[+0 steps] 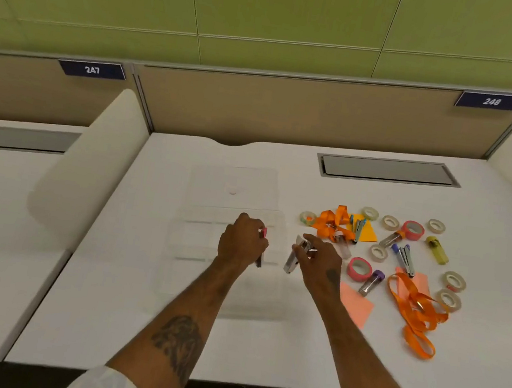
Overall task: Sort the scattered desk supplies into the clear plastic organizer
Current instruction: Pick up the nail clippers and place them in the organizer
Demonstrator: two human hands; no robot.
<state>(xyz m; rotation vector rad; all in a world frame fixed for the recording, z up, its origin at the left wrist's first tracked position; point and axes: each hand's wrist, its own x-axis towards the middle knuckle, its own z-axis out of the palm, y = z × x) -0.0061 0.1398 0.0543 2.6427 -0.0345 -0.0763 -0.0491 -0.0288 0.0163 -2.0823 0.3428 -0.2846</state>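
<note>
Left hand [242, 244] grasping pink-tipped item [263, 233] over organizer [195, 241], right hand [318, 258] grasping white stapler [292, 259] at organizer's right edge, desk [105, 271]

1 head-worn view, facing forward and down, desk [258, 352] near

**A:** Bright, even light on the desk [101, 303], and the white top is close to blowing out!

**B:** The clear organizer [196, 238] almost melts into it. Only faint edges show.

**A:** Shadows are weak and soft-edged, just a pale grey under the forearms.

**B:** It's a soft picture overall. The pink stapler [263, 232] in the left hand [243, 241] is smeared, and so is the white stapler [292, 258] in the right hand [321, 259].

**A:** Wide lens, too. The partition [292, 110] bows, and the desk's sides splay outward.

**B:** The bottom edge drops into near black.
</note>
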